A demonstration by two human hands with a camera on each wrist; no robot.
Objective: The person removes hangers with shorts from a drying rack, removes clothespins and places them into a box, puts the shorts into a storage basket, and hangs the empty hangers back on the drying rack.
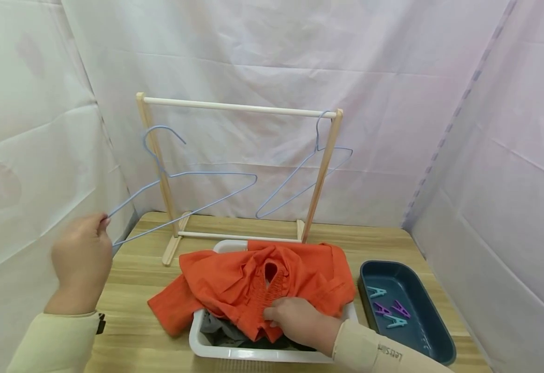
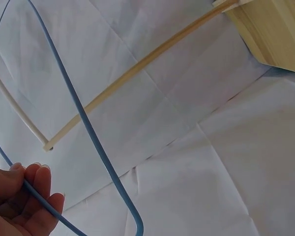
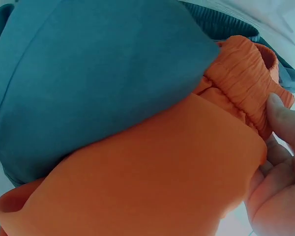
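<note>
My left hand [image 1: 83, 254] pinches one end of a blue wire hanger [image 1: 216, 172], held up in front of the rack's left post. In the left wrist view, the hanger's wire [image 2: 83, 115] runs between the thumb and curled fingers of that hand [image 2: 27, 196]. Orange pants [image 1: 309, 269] with a gathered elastic waistband lie heaped over a white basket [image 1: 262, 355]. My right hand [image 1: 304, 321] grips them by the waistband, thumb on top in the right wrist view, where a teal garment [image 3: 103, 88] lies beside the orange cloth [image 3: 152, 172].
A wooden rack with a white top bar [image 1: 234, 107] stands behind the basket. A second blue hanger [image 1: 317, 134] hangs at its right end. Grey clothing [image 1: 220, 329] shows inside the basket. On the right, a dark blue tray [image 1: 427, 305] holds several clothespins [image 1: 395, 322]. White curtains surround the table.
</note>
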